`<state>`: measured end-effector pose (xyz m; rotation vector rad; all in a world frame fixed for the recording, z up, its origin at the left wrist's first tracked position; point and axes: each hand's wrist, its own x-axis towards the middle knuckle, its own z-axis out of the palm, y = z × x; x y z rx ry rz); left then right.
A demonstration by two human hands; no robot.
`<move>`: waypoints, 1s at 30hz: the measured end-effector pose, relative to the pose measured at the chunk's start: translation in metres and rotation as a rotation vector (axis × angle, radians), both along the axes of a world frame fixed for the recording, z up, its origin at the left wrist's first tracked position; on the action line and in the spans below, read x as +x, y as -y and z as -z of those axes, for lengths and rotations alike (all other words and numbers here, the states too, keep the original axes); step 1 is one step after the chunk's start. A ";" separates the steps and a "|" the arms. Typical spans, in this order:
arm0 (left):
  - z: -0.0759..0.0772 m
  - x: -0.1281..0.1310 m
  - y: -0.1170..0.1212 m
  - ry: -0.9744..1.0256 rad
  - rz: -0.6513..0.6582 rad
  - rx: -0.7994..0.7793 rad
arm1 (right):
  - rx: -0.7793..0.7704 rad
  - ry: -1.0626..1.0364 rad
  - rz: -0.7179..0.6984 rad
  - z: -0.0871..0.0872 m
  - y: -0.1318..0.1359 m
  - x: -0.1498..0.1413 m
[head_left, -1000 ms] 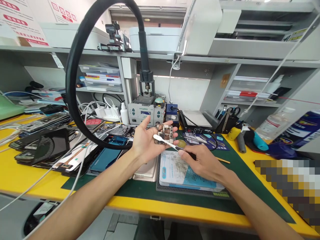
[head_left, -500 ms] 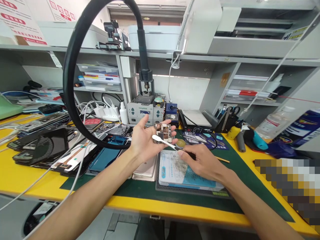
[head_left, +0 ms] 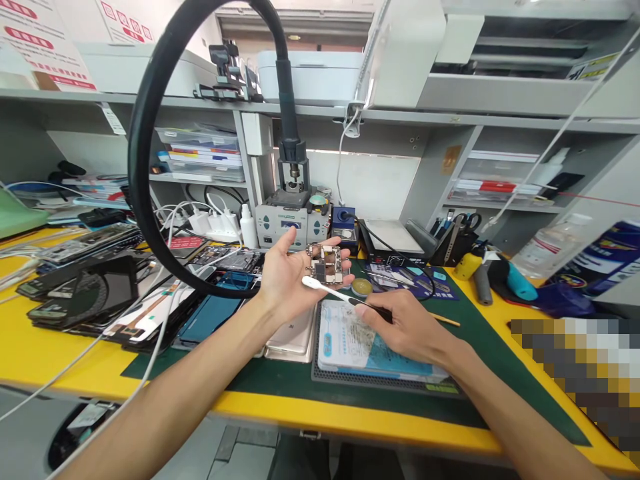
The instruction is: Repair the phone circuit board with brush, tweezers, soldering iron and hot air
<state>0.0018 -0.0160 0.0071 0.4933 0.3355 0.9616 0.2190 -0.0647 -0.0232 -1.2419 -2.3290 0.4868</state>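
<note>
The right hand is closed around the dark handle of a white brush. The brush head is beside the circuit board, which lies on the upturned left hand, its thumb apart.

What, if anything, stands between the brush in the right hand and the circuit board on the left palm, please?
Nothing visible does: the right hand holds the brush with its white head close to the circuit board, which lies on the open left hand.
</note>
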 end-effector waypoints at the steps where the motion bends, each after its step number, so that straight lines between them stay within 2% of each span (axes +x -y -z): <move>1: 0.000 0.000 0.000 -0.001 -0.001 0.004 | 0.001 -0.001 -0.001 0.000 0.000 0.000; 30: 0.001 -0.002 -0.002 -0.002 0.010 0.013 | -0.001 0.003 -0.001 -0.003 0.000 0.002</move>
